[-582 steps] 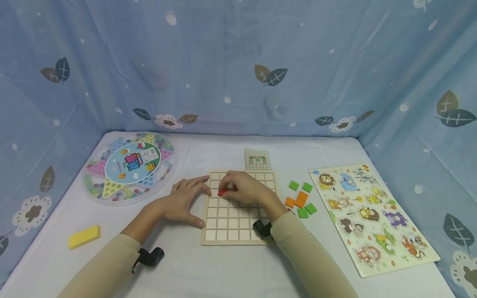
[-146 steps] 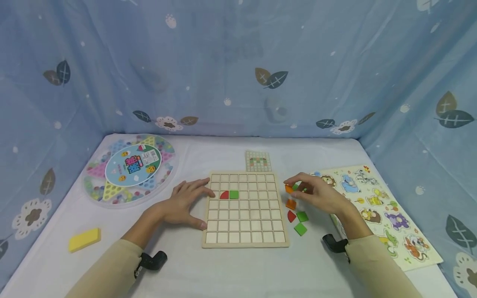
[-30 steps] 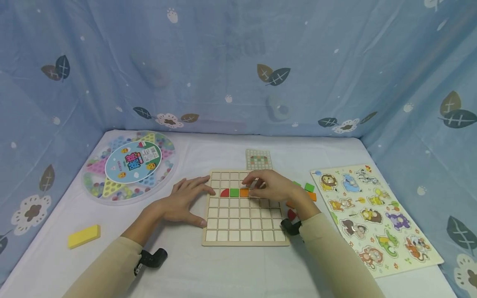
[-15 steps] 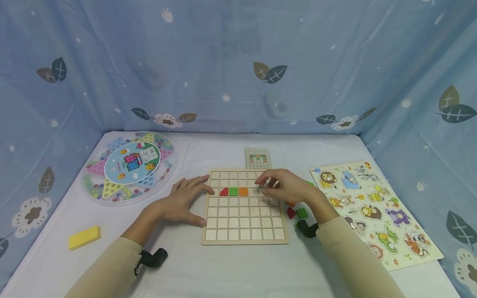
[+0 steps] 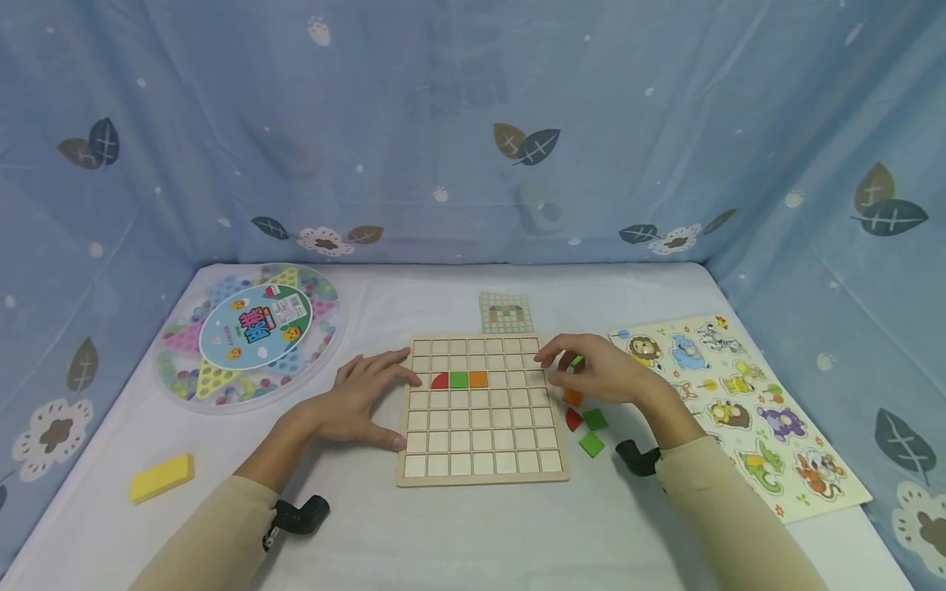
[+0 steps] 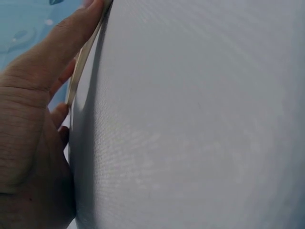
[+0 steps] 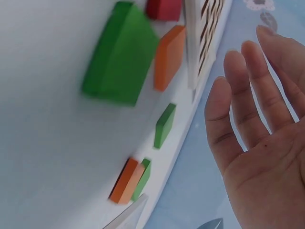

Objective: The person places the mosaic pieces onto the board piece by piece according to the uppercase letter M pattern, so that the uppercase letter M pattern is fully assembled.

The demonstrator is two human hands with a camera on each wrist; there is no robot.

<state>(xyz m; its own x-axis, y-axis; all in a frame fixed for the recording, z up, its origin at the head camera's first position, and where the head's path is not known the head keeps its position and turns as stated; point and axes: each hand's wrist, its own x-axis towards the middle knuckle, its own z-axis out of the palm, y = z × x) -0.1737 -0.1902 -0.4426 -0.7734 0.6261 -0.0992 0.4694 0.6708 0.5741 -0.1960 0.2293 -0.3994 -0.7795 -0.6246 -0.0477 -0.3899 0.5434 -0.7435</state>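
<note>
A wooden grid board (image 5: 480, 443) lies mid-table, holding a red quarter-round tile (image 5: 440, 381), a green square tile (image 5: 459, 380) and an orange square tile (image 5: 479, 379) side by side in one row. My left hand (image 5: 347, 406) rests along the board's left edge, fingers spread and thumb against the side. Over the board's right edge hovers my right hand (image 5: 602, 369), above loose tiles; the right wrist view shows its palm bare and fingers extended. Beneath and beside it lie a loose orange tile (image 5: 572, 396), a loose red tile (image 5: 574, 419) and several green tiles (image 5: 591, 444).
Behind the board lies a small pattern card (image 5: 506, 312). An animal puzzle board (image 5: 761, 419) sits at the right, a round Chinese checkers set (image 5: 251, 328) at the back left. A yellow block (image 5: 162, 478) lies front left.
Since the oldest frame, the green and orange tiles have joined the red one on the board. In the last second my right hand left the orange tile and moved right. The left hand stays put.
</note>
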